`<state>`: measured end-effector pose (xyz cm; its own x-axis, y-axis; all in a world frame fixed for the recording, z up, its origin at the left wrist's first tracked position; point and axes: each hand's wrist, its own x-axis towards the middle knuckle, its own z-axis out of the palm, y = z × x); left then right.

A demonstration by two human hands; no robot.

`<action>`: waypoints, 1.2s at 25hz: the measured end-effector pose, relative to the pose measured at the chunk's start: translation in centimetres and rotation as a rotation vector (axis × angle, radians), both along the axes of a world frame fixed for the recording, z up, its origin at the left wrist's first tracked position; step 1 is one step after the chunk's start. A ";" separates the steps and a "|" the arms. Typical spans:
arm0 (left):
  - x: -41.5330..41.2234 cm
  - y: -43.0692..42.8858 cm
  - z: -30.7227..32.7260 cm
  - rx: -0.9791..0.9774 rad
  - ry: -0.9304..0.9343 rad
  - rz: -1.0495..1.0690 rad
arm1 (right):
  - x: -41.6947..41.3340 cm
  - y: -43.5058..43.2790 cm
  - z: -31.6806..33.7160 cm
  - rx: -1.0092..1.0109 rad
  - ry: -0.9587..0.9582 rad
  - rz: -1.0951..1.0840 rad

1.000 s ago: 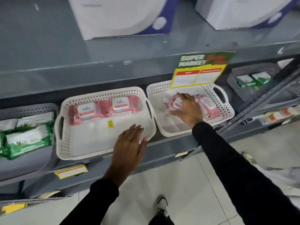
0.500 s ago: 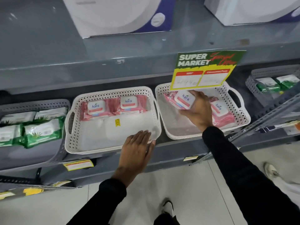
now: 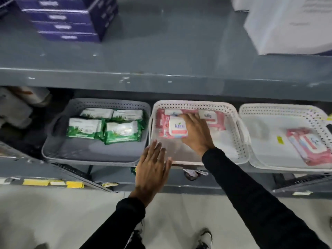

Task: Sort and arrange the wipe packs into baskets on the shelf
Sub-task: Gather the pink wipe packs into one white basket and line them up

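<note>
My right hand grips a pink Kara wipe pack inside the middle white basket, in front of two pink packs lined along its back wall. My left hand lies flat with fingers spread on that basket's front left rim. The right white basket holds a pink pack at its right side. The grey basket on the left holds several green wipe packs.
An upper grey shelf overhangs the baskets, carrying purple boxes at the left and a white box at the right. Yellow price tags run along the lower shelf edge. My shoes show on the pale floor below.
My right hand lifted a pink pack out of the right white basket and carried it left into the middle basket. The view shifted left; my left hand stayed on the middle basket's rim.
</note>
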<state>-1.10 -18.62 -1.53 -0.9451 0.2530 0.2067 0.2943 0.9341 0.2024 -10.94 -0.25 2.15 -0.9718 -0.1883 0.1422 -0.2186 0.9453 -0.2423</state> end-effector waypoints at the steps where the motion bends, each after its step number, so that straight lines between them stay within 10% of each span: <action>1: -0.1 -1.1 -0.2 -0.005 0.011 0.007 | -0.2 -1.3 -1.0 0.055 -0.018 0.018; 15: 0.2 12.2 0.7 0.099 0.026 -0.263 | 3.3 15.6 1.8 -0.276 0.154 -0.304; 30: 1.0 24.7 -0.1 -0.062 0.045 -0.226 | 7.5 39.9 -1.8 -0.204 -0.322 -0.828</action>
<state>-0.07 6.12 -1.61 -0.8533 0.4706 0.2246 0.5046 0.8537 0.1285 -3.49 39.61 0.39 -0.7838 0.5860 -0.2056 0.6178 0.7023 -0.3537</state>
